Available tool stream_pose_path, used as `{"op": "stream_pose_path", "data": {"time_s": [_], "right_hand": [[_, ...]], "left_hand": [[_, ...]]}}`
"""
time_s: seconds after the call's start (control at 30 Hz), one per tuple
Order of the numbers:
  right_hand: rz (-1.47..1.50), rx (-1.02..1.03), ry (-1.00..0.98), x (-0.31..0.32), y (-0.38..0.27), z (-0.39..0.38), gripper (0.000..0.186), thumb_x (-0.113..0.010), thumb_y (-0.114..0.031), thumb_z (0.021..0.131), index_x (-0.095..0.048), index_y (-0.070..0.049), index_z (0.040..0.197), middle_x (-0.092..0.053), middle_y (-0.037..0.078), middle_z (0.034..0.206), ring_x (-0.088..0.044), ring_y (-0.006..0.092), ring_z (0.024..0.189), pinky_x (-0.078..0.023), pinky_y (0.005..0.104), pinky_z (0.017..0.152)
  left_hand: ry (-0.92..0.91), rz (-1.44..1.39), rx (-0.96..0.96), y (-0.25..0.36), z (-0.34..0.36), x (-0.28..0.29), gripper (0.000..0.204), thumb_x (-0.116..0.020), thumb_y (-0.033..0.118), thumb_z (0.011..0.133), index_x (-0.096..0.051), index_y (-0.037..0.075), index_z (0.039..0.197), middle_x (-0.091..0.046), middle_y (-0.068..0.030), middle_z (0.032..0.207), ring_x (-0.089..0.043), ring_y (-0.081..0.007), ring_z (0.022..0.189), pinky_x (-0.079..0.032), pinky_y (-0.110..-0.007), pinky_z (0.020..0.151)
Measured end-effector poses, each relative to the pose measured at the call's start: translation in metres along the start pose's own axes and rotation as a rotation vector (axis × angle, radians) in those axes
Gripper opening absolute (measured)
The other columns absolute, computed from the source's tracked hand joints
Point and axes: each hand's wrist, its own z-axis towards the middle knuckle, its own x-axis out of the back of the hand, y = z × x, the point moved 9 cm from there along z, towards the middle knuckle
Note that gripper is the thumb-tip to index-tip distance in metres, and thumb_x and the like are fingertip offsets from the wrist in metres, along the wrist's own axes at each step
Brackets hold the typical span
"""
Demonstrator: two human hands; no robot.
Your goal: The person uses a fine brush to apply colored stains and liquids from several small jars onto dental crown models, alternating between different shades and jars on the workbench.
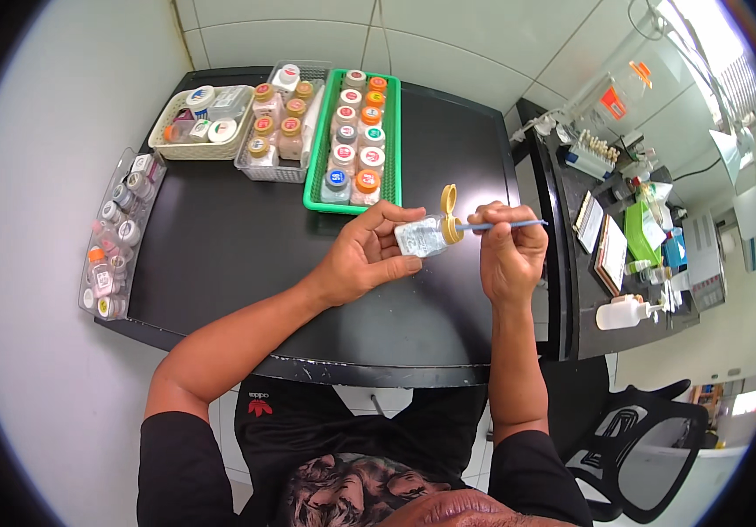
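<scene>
Over the black worktop (444,145), nearer its front edge than the wall, my left grip (362,256) is closed around a small clear plastic bottle with whitish smears inside (419,238). My thumb lies along its lower side and my index finger along its upper side; the bottle lies tipped over sideways, its mouth facing right. Its yellow flip-top cap (450,204) stands open, the lid raised away from the neck. My right grip (511,250) pinches a thin blue stick (473,227) between thumb and fingers, the left end at the mouth of the cap; I cannot tell how far it reaches inside.

Just beyond the bottle sits a bright green plastic basket (396,149) with two rows of capped jars. To its left come a clear grey plastic basket (273,173) of gold-lidded bottles, then a cream woven-look basket (211,153) of mixed containers. Along the left edge runs a long clear tray (138,237) packed with small jars. On the dark side counter to my right stands a white pump bottle (621,314).
</scene>
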Motion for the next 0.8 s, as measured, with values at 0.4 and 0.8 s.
{"op": "stream_pose_path", "data": {"time_s": [0.4,0.8], "right_hand": [[-0.191,0.096,-0.045,-0.003,-0.014,-0.003,0.018,-0.074,-0.014,0.100,-0.069,0.003,0.101,-0.071,0.015,0.093,-0.070,0.0228,0.092,-0.054,0.0343,0.085],[-0.089,0.045,-0.007,0.001,-0.009,0.000,0.019,-0.073,-0.017,0.101,-0.070,0.002,0.101,-0.070,0.013,0.094,-0.066,0.0197,0.087,-0.049,0.0312,0.078]], "left_hand": [[0.049,0.009,0.068,-0.004,0.002,0.003,0.056,-0.073,-0.003,0.096,-0.050,0.006,0.147,-0.061,-0.0087,0.135,-0.059,-0.0185,0.130,-0.048,-0.036,0.111],[0.005,-0.103,-0.022,-0.006,0.005,-0.003,0.055,-0.081,-0.006,0.088,-0.048,0.005,0.130,-0.053,-0.0114,0.140,-0.059,-0.0215,0.134,-0.054,-0.038,0.112]]}}
